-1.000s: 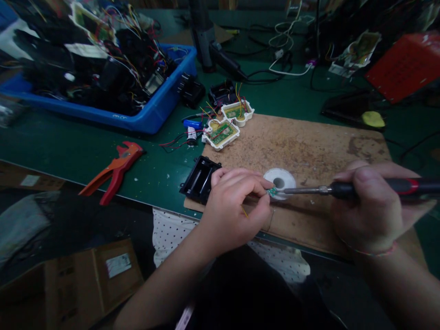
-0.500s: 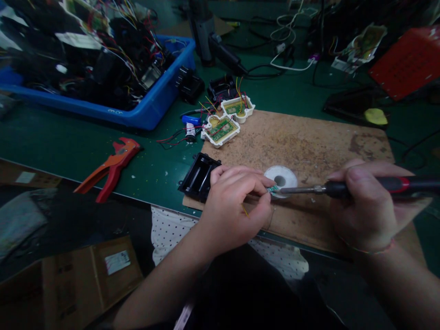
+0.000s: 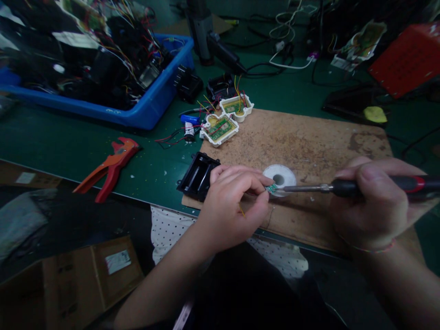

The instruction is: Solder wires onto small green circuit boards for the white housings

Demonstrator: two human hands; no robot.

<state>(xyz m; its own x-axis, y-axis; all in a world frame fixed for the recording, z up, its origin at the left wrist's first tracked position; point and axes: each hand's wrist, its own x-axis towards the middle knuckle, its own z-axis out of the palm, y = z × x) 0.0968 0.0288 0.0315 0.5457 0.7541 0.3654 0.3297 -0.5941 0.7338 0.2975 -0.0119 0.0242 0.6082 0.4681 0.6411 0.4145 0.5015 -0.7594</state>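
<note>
The left hand's (image 3: 230,206) fingers (image 3: 256,181) pinched a small green circuit board (image 3: 272,188) over the white solder spool (image 3: 280,176) on the brown work board (image 3: 302,142); the right hand (image 3: 374,206) gripped a soldering iron (image 3: 343,187), tip touching it.

A: Count pls?
B: 2 white plastic housings w/ green circuit boards (image 3: 220,129) (image 3: 236,106), 1 red-handled cutter (image 3: 108,167), 1 blue plastic bin (image 3: 151,110), 1 white solder spool (image 3: 279,178).
A: Boards?
B: 1 brown work board (image 3: 302,142).

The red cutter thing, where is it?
In the head view the red cutter lies on the green table, left of the black casing and in front of the blue bin.
</note>
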